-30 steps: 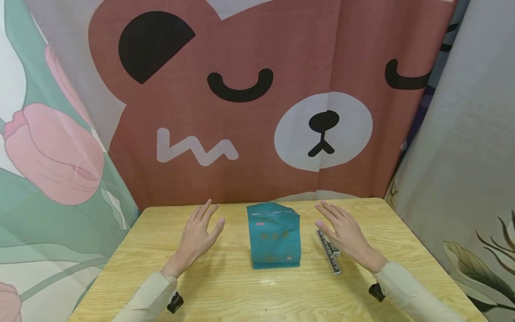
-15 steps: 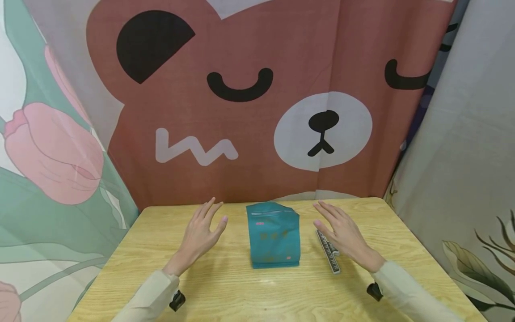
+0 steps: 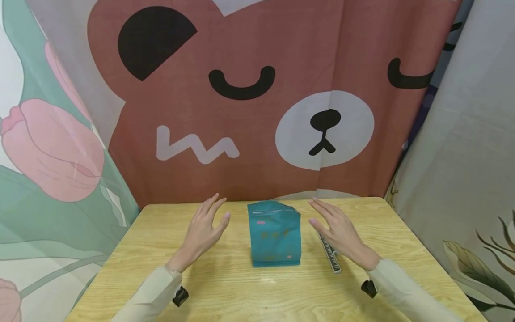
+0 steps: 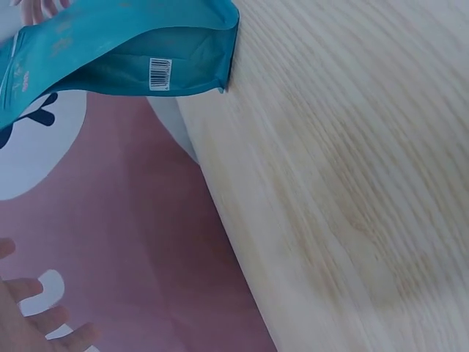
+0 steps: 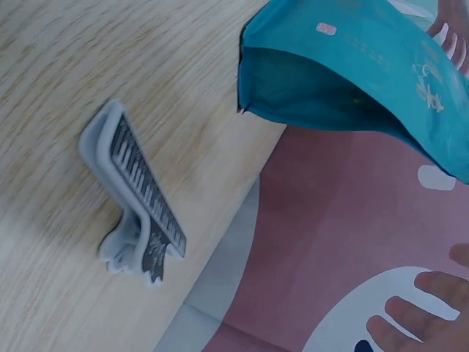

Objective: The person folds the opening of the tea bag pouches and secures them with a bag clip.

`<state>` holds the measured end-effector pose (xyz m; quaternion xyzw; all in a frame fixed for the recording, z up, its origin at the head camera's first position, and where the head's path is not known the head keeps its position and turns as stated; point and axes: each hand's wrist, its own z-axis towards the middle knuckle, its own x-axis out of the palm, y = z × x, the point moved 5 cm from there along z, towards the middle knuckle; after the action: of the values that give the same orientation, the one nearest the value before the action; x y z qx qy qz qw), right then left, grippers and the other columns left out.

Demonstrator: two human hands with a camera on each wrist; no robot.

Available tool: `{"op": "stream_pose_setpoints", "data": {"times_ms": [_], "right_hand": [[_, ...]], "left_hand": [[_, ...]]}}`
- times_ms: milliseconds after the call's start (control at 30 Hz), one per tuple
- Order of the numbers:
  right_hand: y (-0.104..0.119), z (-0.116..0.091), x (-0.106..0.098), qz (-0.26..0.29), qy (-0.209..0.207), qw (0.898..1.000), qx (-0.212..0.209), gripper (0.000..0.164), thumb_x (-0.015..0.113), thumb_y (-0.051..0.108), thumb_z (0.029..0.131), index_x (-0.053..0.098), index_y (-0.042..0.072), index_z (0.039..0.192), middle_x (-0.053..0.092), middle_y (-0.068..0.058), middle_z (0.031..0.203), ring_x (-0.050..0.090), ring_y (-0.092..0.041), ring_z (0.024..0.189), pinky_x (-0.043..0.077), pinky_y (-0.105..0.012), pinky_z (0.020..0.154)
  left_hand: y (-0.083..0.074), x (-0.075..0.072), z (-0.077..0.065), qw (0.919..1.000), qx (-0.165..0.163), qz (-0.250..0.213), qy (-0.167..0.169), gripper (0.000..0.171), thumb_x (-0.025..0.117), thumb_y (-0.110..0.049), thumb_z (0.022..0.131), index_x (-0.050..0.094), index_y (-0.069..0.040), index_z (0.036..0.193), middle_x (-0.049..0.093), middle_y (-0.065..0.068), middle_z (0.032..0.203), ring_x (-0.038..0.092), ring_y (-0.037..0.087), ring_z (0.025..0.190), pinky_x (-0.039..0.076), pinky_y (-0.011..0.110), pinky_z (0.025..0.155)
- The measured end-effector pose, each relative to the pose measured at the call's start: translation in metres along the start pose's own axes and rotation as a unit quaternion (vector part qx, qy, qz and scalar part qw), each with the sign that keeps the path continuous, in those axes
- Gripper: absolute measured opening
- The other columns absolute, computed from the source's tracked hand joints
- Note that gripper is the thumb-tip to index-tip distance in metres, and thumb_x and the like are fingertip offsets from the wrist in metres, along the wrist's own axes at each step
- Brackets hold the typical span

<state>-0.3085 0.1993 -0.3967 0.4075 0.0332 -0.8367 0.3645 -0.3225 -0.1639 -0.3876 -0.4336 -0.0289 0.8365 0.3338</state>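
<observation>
A teal stand-up pouch [image 3: 275, 237] stands upright in the middle of the table, with gold and pink print on its front. The left wrist view shows its folded side and a barcode [image 4: 160, 74]. My left hand [image 3: 203, 232] hovers to the pouch's left, fingers extended and thumb apart, holding nothing. On the other side, my right hand [image 3: 339, 232] is raised likewise, its fingers spread and touching nothing. Below it lies a long pale bag clip [image 5: 139, 194] with a dark piano-key pattern; in the head view the hand covers part of this clip.
The wooden table [image 3: 249, 295] ends against a hanging bear-print curtain [image 3: 257, 179]. A tulip-print cloth [image 3: 56, 152] hangs on the left and a pale leaf-print cloth [image 3: 462, 179] on the right. Black wrist devices [image 3: 180, 296] sit under both sleeves.
Both hands have drifted slightly inward toward the pouch, the right one covering more of the clip. The pouch and clip stay in place.
</observation>
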Motion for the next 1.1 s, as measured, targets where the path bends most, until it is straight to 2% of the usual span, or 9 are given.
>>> {"op": "stream_pose_setpoints", "data": {"times_ms": [767,1100], "right_hand": [[0.017,0.012,0.005,0.045,-0.007,0.999,0.001,0.053,0.062,0.029,0.098,0.049,0.015,0.148,0.048,-0.009,0.148,0.049,-0.036,0.130,0.040,-0.061,0.098],[0.020,0.014,0.005,0.057,-0.016,0.998,-0.001,0.053,0.063,0.027,0.098,0.050,0.014,0.147,0.050,-0.009,0.146,0.050,-0.034,0.130,0.041,-0.059,0.099]], "left_hand": [[-0.012,-0.002,0.006,0.9998,0.009,-0.017,-0.008,0.052,0.052,-0.044,0.100,0.053,-0.015,0.144,0.041,0.006,0.153,0.038,0.030,0.138,0.032,0.057,0.106],[-0.019,-0.002,0.011,0.9993,0.026,-0.021,-0.020,0.051,0.052,-0.043,0.101,0.053,-0.015,0.143,0.042,0.006,0.152,0.039,0.029,0.137,0.035,0.057,0.104]]}}
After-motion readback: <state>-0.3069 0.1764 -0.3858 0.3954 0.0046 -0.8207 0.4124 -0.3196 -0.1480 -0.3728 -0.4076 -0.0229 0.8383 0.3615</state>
